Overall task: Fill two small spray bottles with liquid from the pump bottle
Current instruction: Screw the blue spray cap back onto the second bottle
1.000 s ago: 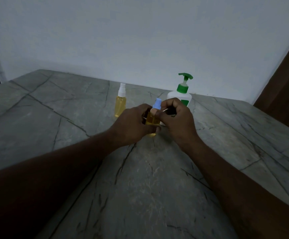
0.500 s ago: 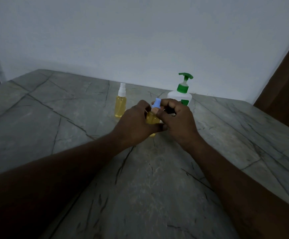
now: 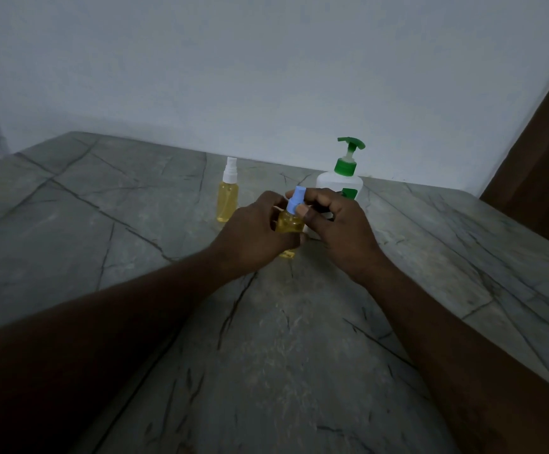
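My left hand (image 3: 253, 235) grips the body of a small spray bottle (image 3: 289, 223) full of yellow liquid, standing on the table. My right hand (image 3: 338, 231) pinches its blue spray cap (image 3: 296, 199) between thumb and fingers. A second small spray bottle (image 3: 227, 196), yellow-filled with a white cap, stands upright just behind and to the left. The white pump bottle (image 3: 340, 183) with a green pump head stands behind my right hand, its lower part hidden by my fingers.
The grey marble table (image 3: 266, 339) stretches toward a pale wall. A brown wooden panel (image 3: 542, 152) rises at the right edge. The table's left edge drops off near a dark gap at far left.
My right fingers have shifted round the blue cap, showing more of it. The left hand keeps its grip and the bottle stays in place.
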The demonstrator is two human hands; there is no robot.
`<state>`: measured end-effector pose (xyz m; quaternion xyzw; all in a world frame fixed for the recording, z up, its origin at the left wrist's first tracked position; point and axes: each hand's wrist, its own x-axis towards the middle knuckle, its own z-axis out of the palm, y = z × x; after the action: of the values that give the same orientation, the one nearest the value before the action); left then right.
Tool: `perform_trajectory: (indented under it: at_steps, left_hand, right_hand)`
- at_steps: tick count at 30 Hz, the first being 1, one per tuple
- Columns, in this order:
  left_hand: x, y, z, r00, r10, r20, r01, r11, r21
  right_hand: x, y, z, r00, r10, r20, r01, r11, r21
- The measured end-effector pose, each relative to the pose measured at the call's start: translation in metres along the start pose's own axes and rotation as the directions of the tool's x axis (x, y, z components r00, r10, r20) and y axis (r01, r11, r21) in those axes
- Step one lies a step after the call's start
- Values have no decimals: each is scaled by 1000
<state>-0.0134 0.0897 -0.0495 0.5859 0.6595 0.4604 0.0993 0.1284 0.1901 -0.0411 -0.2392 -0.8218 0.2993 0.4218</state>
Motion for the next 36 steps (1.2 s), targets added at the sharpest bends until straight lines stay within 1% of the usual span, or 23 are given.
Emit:
perform_trajectory:
  at_steps: [1, 2, 5, 7, 8, 11, 13, 15, 17, 19, 21, 22, 23, 26, 27, 29, 32, 33, 36]
  left_hand:
    - [0, -1, -1, 1000, -8, 21, 9, 1000, -23]
    - [0, -2, -2, 1000, -2, 24, 3, 1000, -10]
    - [0, -3, 2, 998, 26, -51, -20, 993, 113]
    - [-1, -2, 5, 997, 30, -74, -19, 989, 148]
    - [0, -2, 5, 997, 30, -65, -21, 990, 137]
    - [1, -1, 2, 1000, -3, -4, 3, 1000, 17]
    - [3, -2, 0, 1000, 4, -1, -4, 999, 45]
    - [3, -2, 2, 998, 30, -59, -23, 992, 121]
    - [3, -1, 5, 994, 55, -90, -41, 989, 143]
    - [3, 1, 5, 997, 58, -53, -54, 995, 81]
    - [3, -1, 0, 999, 27, 25, -27, 1000, -5]
    - [4, -2, -2, 999, 28, 43, -28, 1000, -9]
    - [4, -4, -3, 999, 42, 32, -43, 999, 23]
    - [5, -5, 2, 993, 81, -89, -60, 974, 216]
    - [5, -4, 6, 990, 88, -111, -59, 969, 239]
    - [5, -3, 10, 991, 84, -106, -60, 977, 207]
    - [4, -2, 2, 999, 47, -11, -47, 998, 49]
    - [4, -3, -1, 999, 42, 10, -42, 999, 32]
    - [4, -3, -3, 998, 59, -16, -56, 990, 130]
  right_hand:
    - [0, 0, 0, 1000, 0, 2, 0, 1000, -1]
    - [0, 0, 0, 1000, -1, 3, 1, 1000, -6]
    - [0, 0, 0, 1000, -4, 1, 4, 1000, -19]
    - [0, 0, 1, 1000, -6, 2, 6, 1000, -29]
    - [0, -1, 1, 1000, -6, 2, 6, 999, -35]
    - [0, -1, 1, 1000, -18, 4, 18, 998, -58]
    - [0, 0, 1, 1000, -22, 9, 22, 998, -65]
    - [0, 0, 1, 1000, -24, 10, 25, 998, -55]
    - [-1, -1, 2, 999, -33, 6, 33, 998, -52]
    - [-1, -1, 3, 999, -33, 3, 34, 997, -65]
    - [-1, -2, 3, 999, -33, 5, 33, 997, -67]
    - [-1, -2, 3, 999, -37, 5, 37, 997, -63]
    - [-1, -2, 3, 999, -39, 5, 39, 998, -58]
    - [-1, -2, 5, 999, -34, 6, 34, 998, -59]
    - [-1, -2, 5, 999, -33, 7, 33, 998, -57]
    - [-1, -2, 6, 1000, -29, 5, 29, 998, -50]
    - [0, -1, 5, 999, -32, 1, 32, 998, -55]
    - [0, -1, 5, 999, -35, 5, 35, 997, -63]
    - [2, -1, 5, 999, -33, 11, 34, 996, -80]
